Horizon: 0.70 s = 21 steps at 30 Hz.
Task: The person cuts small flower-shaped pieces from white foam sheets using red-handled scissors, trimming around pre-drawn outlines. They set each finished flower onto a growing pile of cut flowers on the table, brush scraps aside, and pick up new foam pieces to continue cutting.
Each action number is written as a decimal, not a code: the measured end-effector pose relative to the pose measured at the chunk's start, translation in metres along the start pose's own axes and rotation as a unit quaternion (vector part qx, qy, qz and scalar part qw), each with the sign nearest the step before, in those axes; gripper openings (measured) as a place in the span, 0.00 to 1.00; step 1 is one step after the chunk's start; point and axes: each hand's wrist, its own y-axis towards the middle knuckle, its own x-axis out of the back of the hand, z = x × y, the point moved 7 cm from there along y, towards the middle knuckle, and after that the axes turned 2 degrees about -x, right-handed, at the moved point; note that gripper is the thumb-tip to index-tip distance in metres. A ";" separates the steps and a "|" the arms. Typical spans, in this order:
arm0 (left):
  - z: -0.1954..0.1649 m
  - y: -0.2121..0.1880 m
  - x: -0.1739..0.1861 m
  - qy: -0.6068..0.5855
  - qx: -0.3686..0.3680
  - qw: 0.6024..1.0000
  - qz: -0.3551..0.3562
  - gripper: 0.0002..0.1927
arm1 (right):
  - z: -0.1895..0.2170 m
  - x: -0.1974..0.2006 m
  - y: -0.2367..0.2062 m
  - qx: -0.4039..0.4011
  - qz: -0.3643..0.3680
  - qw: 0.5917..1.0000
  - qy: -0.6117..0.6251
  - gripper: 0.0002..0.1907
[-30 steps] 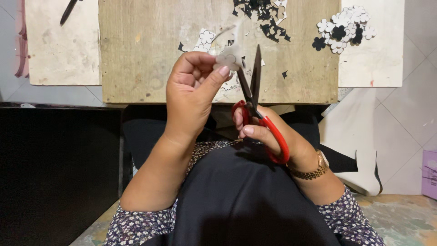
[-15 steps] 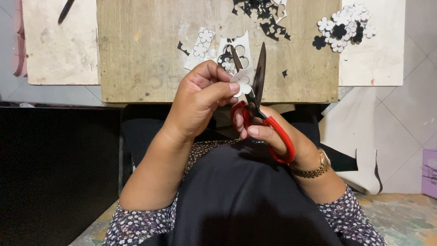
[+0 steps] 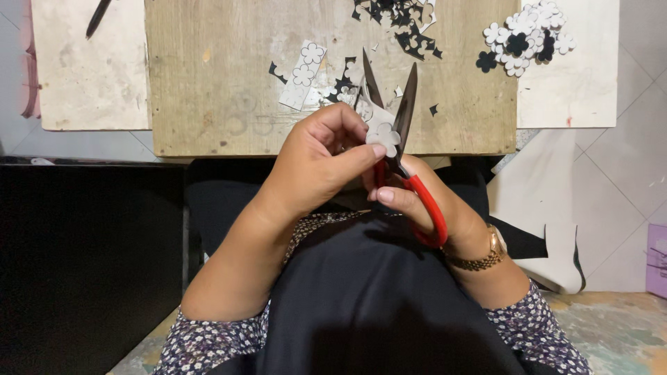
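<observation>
Left hand (image 3: 313, 170) pinches white flower cutout (image 3: 384, 133) between thumb and fingers, just above lap, at worktop (image 3: 208, 83) edge. Right hand (image 3: 434, 208) closed on red-handled scissors (image 3: 396, 149); blades open, astride cutout. Long axis runs handles near body, tips pointing away toward worktop.

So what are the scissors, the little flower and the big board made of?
The scissors look like dark, dull metal blades with glossy red handles, probably plastic. The flower looks like thin white paper or card: flat with cleanly cut edges. The board looks like bare, worn wood, with grain and stains.
</observation>
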 end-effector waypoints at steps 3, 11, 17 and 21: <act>-0.005 -0.003 -0.002 0.038 -0.012 0.999 -0.010 0.07 | 0.000 0.001 0.001 0.006 0.002 0.999 -0.032 0.19; -0.015 -0.008 -0.009 0.071 -0.026 0.996 -0.039 0.04 | 0.008 0.003 0.002 0.018 0.003 0.997 -0.072 0.20; -0.017 -0.007 -0.009 0.064 -0.052 0.995 -0.056 0.05 | 0.011 -0.001 0.001 0.041 -0.008 0.996 -0.082 0.19; -0.019 -0.008 -0.009 0.078 -0.067 0.992 -0.067 0.05 | 0.009 -0.002 0.003 0.044 -0.034 0.997 -0.055 0.19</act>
